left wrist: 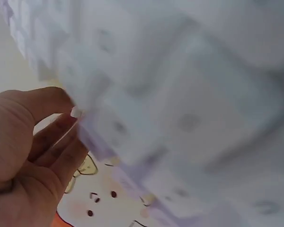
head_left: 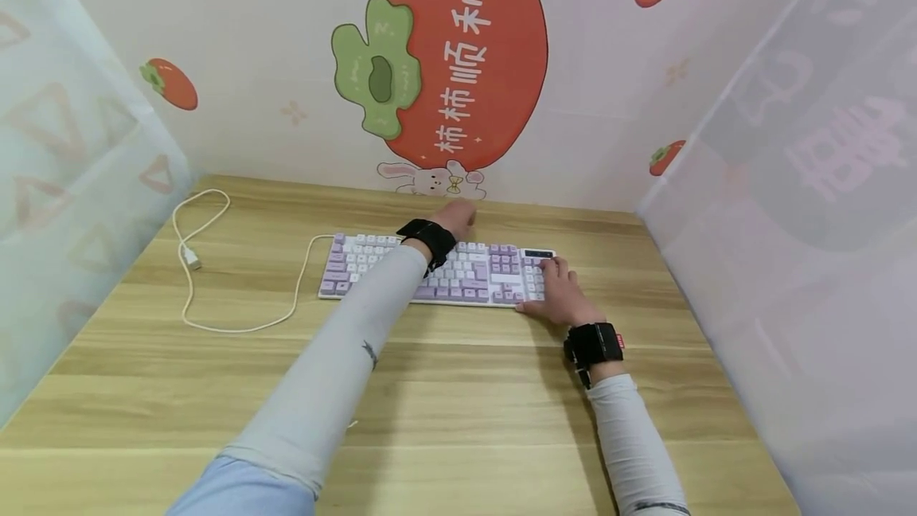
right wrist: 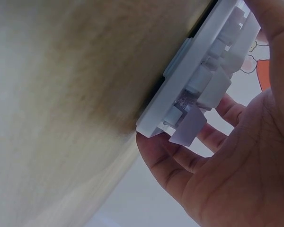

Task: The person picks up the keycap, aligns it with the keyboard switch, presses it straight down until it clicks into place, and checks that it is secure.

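Observation:
A white and purple keyboard (head_left: 505, 277) lies crosswise on the wooden table. My left hand (head_left: 457, 217) reaches over it, just past its back edge. In the left wrist view that hand (left wrist: 31, 151) brings thumb and fingers together at a small white piece (left wrist: 76, 112) beside the keys; its kind is unclear. The right hand (head_left: 562, 293) grips the keyboard's right end, thumb at the front edge. Its fingers curl round the end in the right wrist view, where the keyboard's side (right wrist: 180, 85) shows close to the table. The left fingertips are hidden in the head view.
A white cable (head_left: 243, 330) loops from the keyboard's back left corner to a USB plug (head_left: 190, 258). Printed walls stand behind and at both sides, the back wall (head_left: 595, 102) close to the left hand. A tiny pale scrap (head_left: 352, 424) lies near the left forearm.

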A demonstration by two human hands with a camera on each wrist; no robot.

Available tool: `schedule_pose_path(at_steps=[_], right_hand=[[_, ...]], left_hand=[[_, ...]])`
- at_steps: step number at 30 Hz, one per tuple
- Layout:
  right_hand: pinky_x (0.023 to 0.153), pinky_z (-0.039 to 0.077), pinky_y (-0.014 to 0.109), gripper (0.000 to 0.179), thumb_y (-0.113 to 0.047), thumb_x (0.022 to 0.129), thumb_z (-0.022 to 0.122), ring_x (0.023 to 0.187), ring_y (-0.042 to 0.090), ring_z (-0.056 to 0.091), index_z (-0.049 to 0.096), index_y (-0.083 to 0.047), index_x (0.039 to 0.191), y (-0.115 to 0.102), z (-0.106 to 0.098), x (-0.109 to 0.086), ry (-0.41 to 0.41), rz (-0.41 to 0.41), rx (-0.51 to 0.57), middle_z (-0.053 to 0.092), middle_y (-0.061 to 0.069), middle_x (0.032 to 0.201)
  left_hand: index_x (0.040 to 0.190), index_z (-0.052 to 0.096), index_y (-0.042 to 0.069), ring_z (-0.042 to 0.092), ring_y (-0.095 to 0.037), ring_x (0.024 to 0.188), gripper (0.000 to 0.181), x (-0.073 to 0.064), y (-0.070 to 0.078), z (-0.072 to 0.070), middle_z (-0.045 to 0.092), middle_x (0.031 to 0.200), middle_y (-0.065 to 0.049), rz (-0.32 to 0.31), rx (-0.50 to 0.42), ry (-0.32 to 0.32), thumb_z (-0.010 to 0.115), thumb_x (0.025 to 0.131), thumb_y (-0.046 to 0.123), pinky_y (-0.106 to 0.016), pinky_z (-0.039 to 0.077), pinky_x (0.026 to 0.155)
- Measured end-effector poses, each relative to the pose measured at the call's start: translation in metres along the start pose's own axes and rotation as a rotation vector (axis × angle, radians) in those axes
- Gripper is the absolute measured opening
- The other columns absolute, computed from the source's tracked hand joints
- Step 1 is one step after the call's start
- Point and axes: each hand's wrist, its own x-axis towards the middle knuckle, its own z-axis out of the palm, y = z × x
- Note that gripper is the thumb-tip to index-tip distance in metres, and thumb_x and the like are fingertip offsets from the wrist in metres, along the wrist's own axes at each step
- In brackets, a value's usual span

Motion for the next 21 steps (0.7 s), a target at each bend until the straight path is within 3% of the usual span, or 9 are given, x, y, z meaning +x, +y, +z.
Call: schedule_pose_path(at_steps=[3, 9, 16, 21], right_hand=[[0.108, 0.040, 0.062, 0.102, -0.050, 0.085, 0.080, 0.136, 0.050, 0.031, 0.023, -0.001, 0.153, -0.001, 0.000, 0.000, 0.005, -0.004, 0.000, 0.010, 0.029, 0.161], [0.109, 0.040, 0.061, 0.103, -0.052, 0.084, 0.079, 0.136, 0.051, 0.031, 0.023, 0.000, 0.153, -0.001, 0.000, 0.002, 0.008, -0.006, -0.007, 0.010, 0.030, 0.161], [0.109, 0.040, 0.061, 0.102, -0.050, 0.084, 0.080, 0.135, 0.051, 0.032, 0.023, 0.000, 0.152, -0.001, -0.002, 0.001, 0.015, -0.018, 0.004, 0.012, 0.030, 0.160], [0.108, 0.041, 0.060, 0.102, -0.050, 0.085, 0.080, 0.134, 0.049, 0.032, 0.022, -0.001, 0.153, 0.001, 0.000, 0.001, 0.011, -0.020, 0.008, 0.011, 0.029, 0.160]], left_hand=[[0.107, 0.063, -0.001, 0.058, -0.026, 0.099, 0.012, -0.011, -0.002, -0.004, 0.064, 0.107, -0.013, -0.019, -0.023, 0.007, 0.062, 0.096, -0.003, -0.036, 0.050, 0.089], [0.125, 0.066, -0.002, 0.056, -0.030, 0.120, 0.029, -0.028, -0.005, -0.013, 0.062, 0.128, -0.016, -0.053, -0.191, 0.019, 0.060, 0.097, -0.004, -0.042, 0.047, 0.106], [0.111, 0.073, -0.002, 0.059, -0.027, 0.099, 0.023, -0.036, -0.018, -0.013, 0.067, 0.112, -0.015, 0.041, -0.412, 0.154, 0.065, 0.091, -0.007, -0.039, 0.052, 0.092], [0.112, 0.075, -0.004, 0.063, -0.026, 0.094, 0.023, -0.045, -0.021, -0.013, 0.070, 0.107, -0.015, 0.110, -0.483, 0.222, 0.072, 0.089, -0.003, -0.039, 0.055, 0.088]])
